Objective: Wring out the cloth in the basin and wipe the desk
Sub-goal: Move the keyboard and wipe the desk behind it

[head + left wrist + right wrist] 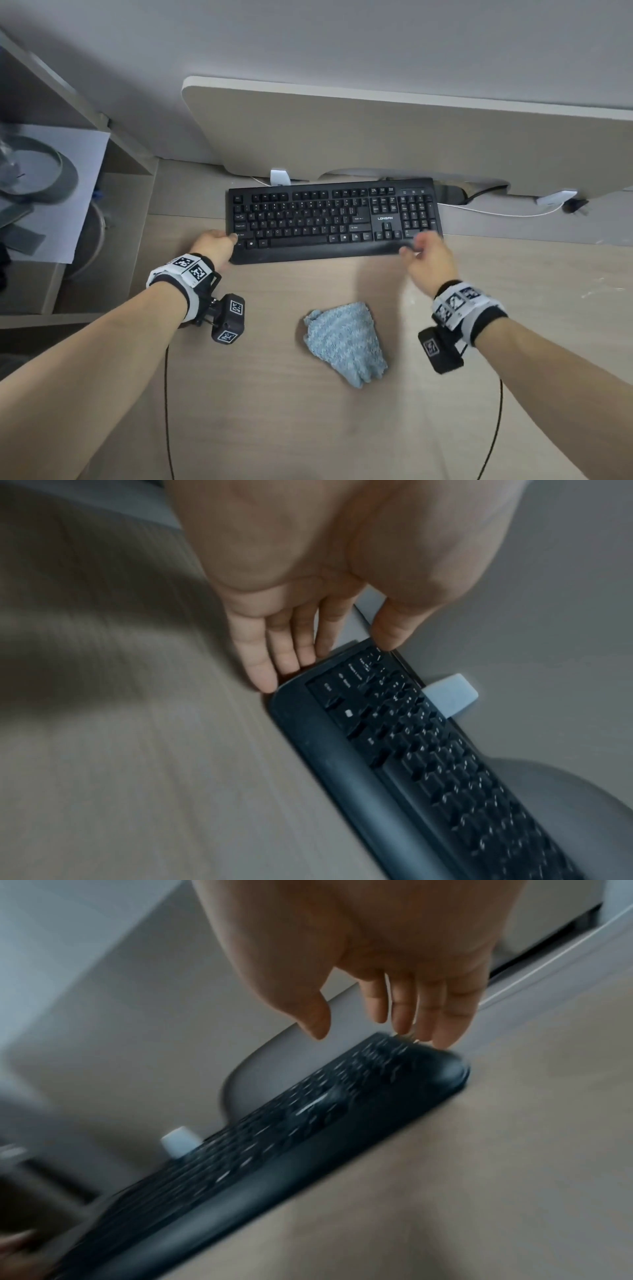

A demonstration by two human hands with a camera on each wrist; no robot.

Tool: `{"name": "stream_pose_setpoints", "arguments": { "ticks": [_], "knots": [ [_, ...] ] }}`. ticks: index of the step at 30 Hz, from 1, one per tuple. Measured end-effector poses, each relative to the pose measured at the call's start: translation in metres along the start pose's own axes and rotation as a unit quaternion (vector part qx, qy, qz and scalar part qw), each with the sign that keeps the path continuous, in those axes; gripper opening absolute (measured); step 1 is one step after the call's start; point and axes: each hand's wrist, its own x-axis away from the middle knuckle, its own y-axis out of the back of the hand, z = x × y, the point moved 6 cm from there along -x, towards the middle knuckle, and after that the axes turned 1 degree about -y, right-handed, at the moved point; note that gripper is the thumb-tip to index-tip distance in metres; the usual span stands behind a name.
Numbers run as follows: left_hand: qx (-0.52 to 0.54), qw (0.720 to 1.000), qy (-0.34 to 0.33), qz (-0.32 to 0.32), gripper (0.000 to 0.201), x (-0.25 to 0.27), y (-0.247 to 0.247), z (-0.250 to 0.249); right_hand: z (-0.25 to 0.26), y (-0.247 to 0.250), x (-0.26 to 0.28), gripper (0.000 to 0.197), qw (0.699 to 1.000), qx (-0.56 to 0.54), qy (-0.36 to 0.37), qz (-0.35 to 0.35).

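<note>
Two hands reach forward to the ends of the keyboard [334,219], while the cloth [344,342] lies loose on the desk [274,428] between the forearms, behind both hands and nearer the person's body, touched by neither.

That cloth is a pale blue, fluffy, bunched heap. It looks soft and limp, light to lift, and likely damp, so it would sag and fold under its own weight. A broad palm-down grab over the thick middle of the bunch should serve best for wiping; a pinch at a corner would only let it unfurl and trail. No basin can be made out with any certainty.

The left hand [214,245] sits at the keyboard's left end. In the left wrist view its fingers [274,653] are straight and close together, their tips against the corner edge of the keyboard, with the thumb near the far corner; it seems to press or steady rather than clasp. The left forearm runs low over the desk.

The right hand [430,255] is blurred in the head view. In the right wrist view its fingers [441,1020] hang relaxed and slightly spread just above the right end of the keyboard, the thumb apart from them, holding nothing. Whether the tips touch the keys cannot be told.

Both hands seem set to shift the keyboard, probably to clear a stretch of desk for wiping. The keyboard is stiff and fairly light, best taken at both short ends; its cable trails away beyond it and may drag.
</note>
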Motion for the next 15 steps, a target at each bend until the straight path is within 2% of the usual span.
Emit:
{"name": "stream_pose_setpoints", "arguments": {
  "ticks": [2,4,7,8,12,13,15],
  "knots": [
    [0.057,0.998,0.033,0.009,0.039,-0.006,-0.002,-0.004,-0.006,0.025,-0.031,0.047,0.998,-0.009,-0.046,-0.051],
    [0.072,0.997,0.032,0.013,0.036,-0.011,-0.002,-0.012,-0.009,0.038,-0.056,0.059,0.995,-0.004,-0.083,-0.056],
    [0.070,0.997,0.031,0.003,0.073,-0.037,0.000,-0.013,-0.005,0.036,-0.075,0.064,0.993,-0.014,-0.110,-0.029],
    [0.089,0.995,0.039,0.006,0.073,-0.040,-0.001,-0.014,-0.002,0.034,-0.078,0.064,0.993,-0.019,-0.116,-0.022],
    [0.133,0.989,0.051,0.029,0.037,-0.023,-0.013,-0.034,0.001,0.028,-0.088,0.072,0.987,-0.048,-0.152,-0.020],
    [0.142,0.988,0.047,0.030,0.037,-0.017,-0.014,-0.038,-0.001,0.026,-0.090,0.074,0.985,-0.059,-0.164,-0.016],
    [0.166,0.984,0.055,0.032,0.050,-0.020,-0.014,-0.036,-0.004,0.024,-0.089,0.076,0.980,-0.079,-0.184,-0.009]
  ]
}}
